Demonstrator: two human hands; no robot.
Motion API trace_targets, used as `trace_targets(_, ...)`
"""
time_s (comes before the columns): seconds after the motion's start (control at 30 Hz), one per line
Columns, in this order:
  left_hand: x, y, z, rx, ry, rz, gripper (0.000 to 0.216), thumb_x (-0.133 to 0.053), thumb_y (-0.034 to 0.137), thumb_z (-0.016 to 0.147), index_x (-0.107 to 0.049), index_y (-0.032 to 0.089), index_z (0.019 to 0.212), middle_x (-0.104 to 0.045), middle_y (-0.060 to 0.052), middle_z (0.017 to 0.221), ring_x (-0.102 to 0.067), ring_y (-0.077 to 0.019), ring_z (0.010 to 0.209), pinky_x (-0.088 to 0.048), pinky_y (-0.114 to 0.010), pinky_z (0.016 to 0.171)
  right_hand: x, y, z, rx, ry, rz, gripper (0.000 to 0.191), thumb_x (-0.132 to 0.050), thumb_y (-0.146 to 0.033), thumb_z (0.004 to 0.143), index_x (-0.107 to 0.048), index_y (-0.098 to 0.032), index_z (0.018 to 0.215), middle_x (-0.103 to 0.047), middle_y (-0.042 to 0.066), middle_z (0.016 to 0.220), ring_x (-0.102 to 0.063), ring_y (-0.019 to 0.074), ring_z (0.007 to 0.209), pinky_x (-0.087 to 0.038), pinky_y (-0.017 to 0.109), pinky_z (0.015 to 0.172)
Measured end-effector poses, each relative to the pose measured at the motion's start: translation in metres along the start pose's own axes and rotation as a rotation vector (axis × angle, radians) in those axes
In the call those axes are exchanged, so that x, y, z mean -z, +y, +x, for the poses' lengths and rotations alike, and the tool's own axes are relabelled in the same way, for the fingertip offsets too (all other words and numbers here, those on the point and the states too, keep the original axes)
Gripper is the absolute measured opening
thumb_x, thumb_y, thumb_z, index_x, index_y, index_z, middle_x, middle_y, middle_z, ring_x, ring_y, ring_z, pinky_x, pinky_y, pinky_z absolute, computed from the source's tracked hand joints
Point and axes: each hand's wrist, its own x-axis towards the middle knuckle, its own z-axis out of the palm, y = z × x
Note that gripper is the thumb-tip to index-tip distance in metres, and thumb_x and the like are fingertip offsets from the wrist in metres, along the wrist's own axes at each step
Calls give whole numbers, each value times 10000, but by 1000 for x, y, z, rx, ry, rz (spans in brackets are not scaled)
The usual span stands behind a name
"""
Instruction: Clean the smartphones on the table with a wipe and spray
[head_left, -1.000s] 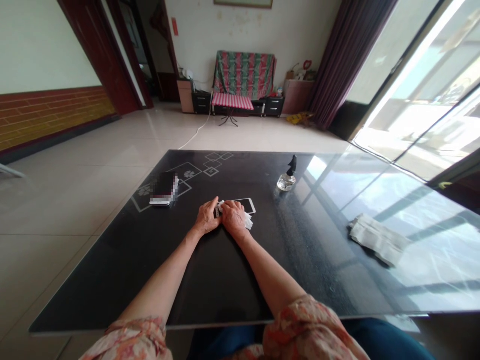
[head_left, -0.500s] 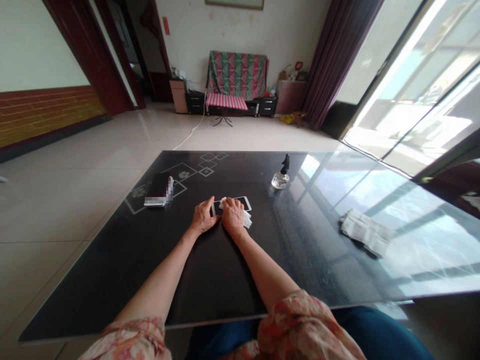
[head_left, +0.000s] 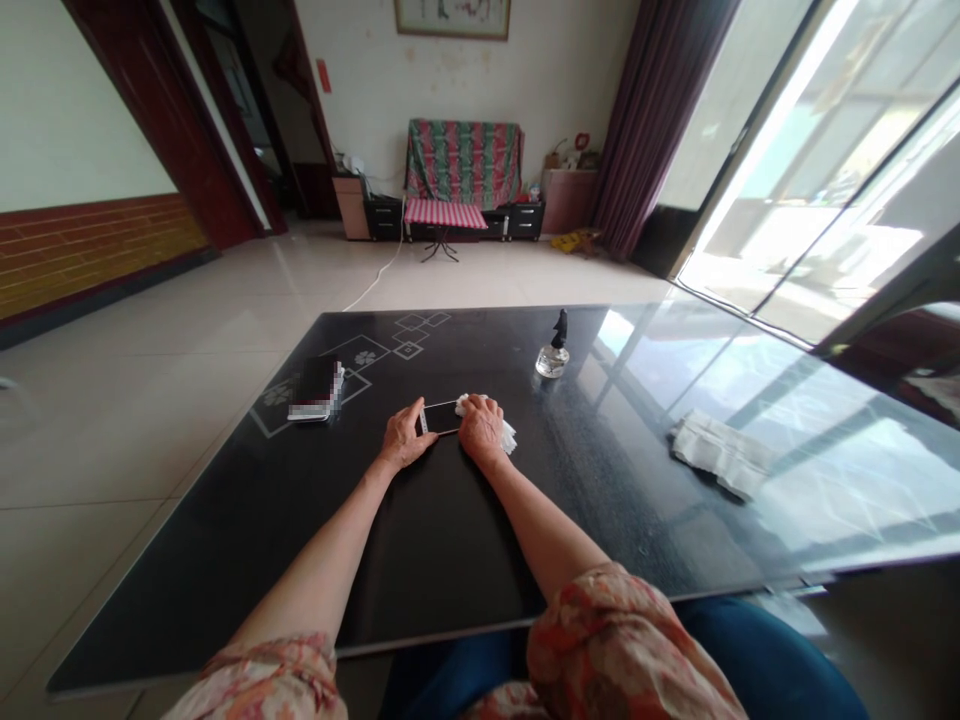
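Phone [head_left: 441,417] lies flat near the middle of the table [head_left: 420,560], a bit toward the far edge, long side running left-right.

Left hand [head_left: 405,440] is narrowed on the phone's left end, thumb on the near side and fingers on the far side, pinning it down. Right hand [head_left: 482,430] is curled over a crumpled white wipe [head_left: 508,437], pressing it onto the phone's right half; wipe corners stick out beyond the knuckles.

Handling, my read:
- Phone: thin, stiff slab with a dark glass face and pale rounded rim. Light, but slick, and it sits on a glossy table, so it probably slides if pushed from one side only. Best taken by the short ends or long edges, not the face (glass on glass, so it won't like a drop or a drag over grit).
- Wipe: soft, limp and weightless. It bunches easily and only works when balled under the palm or fingers.

Table top is black glass, highly reflective, with a white square-and-flower print at the far-left corner and strong window glare across the right side.

Others:
- A small clear bottle [head_left: 553,355] with a dark pump top stands upright toward the far edge, well apart from the hands.
- A folded pale cloth [head_left: 720,455] lies flat toward the right edge.
- A second dark handset [head_left: 315,388] rests on the printed pattern near the left edge, details blurred.
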Motion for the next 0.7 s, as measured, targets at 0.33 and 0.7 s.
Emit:
trace_targets(0.33,-1,0,1,16,-4,11,720,-717,287,678,-488,150,1346,-627,-140,1277,-590,-305,1181,-461,-436,1031,7,16,-9,-23,25,-48,342,-385,-181,938,-607,-232,1194,-549,83,1272,-422,258,1093,-309,362,892)
trace_targets(0.7,-4,-2,4,5,-11,63,627,-669,310,736,-502,152,1319,-628,-141,1275,-577,-288,1198,-451,-407,1032,-4,-29,-31,225,-23,39,322,-420,-207,928,-615,-250,1180,-560,52,1273,-440,236,1075,-332,354,916)
